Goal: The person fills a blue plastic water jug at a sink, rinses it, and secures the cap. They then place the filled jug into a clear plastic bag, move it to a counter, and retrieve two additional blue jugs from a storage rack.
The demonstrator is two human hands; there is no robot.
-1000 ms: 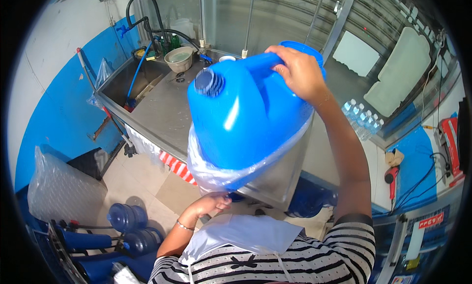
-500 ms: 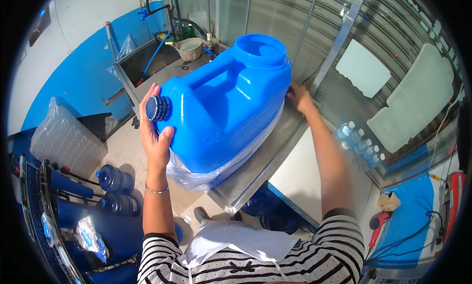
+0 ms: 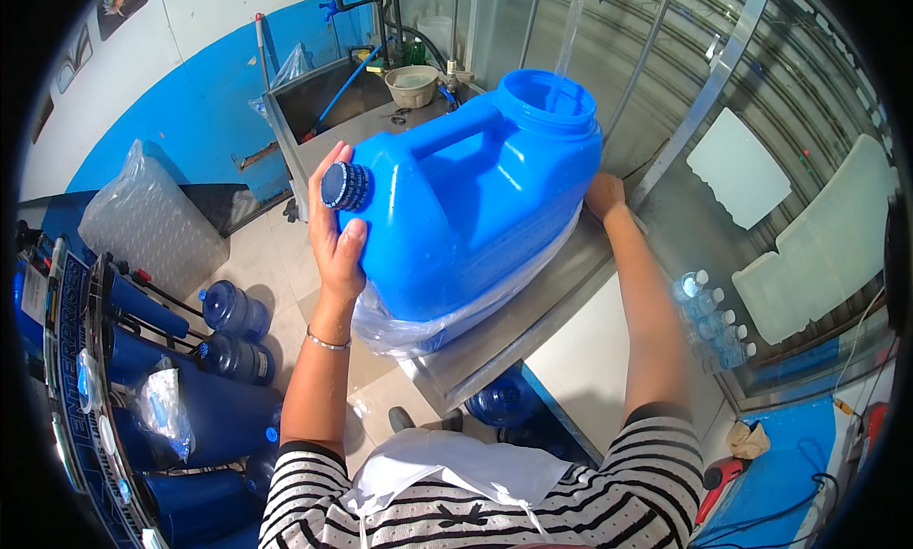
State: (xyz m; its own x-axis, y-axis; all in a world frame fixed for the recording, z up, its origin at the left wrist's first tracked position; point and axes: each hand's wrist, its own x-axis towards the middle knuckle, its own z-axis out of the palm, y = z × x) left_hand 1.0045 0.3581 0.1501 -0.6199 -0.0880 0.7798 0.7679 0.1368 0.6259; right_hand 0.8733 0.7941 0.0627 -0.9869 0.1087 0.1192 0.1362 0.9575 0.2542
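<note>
A big blue water jug (image 3: 466,207) with a moulded top handle (image 3: 447,135) leans tilted over the metal counter (image 3: 533,330). Its wide mouth (image 3: 549,100) is uncapped, and a stream of water (image 3: 571,36) falls into it from above. My left hand (image 3: 335,231) grips the near left end, thumb and fingers around the dark ribbed spout cap (image 3: 345,186). Clear plastic wrap (image 3: 399,332) bunches under the jug's lower edge. Past the jug's far right side, my right hand (image 3: 606,195) is closed, its fingertips hidden, so whatever it holds does not show.
A sink (image 3: 328,97) with a pale bowl (image 3: 413,88) lies beyond, at the left. Round blue bottles (image 3: 233,309) stand on the floor at left beside a rack (image 3: 86,359). Several small clear bottles (image 3: 713,321) line the right side; a red heat gun (image 3: 720,482) lies lower right.
Water now runs into the jug's mouth, where no stream showed before. The whole view has shifted, while my left hand keeps its place on the jug. My right hand's fingers have closed.
</note>
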